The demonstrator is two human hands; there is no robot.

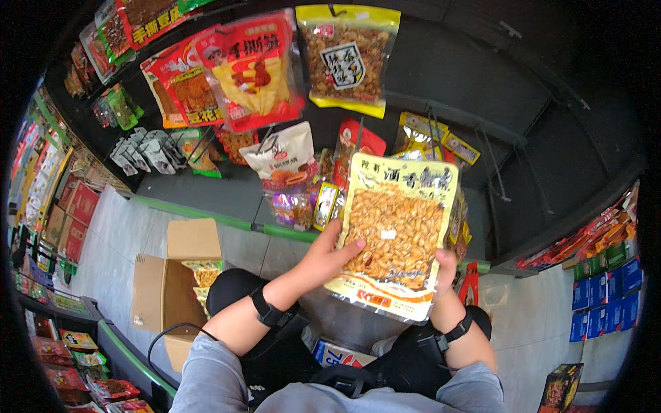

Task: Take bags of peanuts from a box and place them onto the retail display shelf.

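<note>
Upright before me, between both hands, is a large clear-fronted bag of peanuts [395, 232] with a pale yellow border and printed writing. My left hand [330, 255] grips its left edge, the thumb lying on the front. My right hand [445, 271] holds the lower right edge, its fingers partly hidden behind the bag. Beyond it, a yellow-topped snack bag [346, 62] and a red snack bag [253, 72] hang on the dark display rack. A white and red snack bag [284, 157] hangs lower, left of the peanuts.
An open cardboard box [150, 291] with similar bags inside stands on the floor at my left. Bare metal hooks [493, 162] jut from the rack on the right. Blue boxes [612, 294] are stacked at far right; packaged snacks [62, 379] fill a lower-left shelf.
</note>
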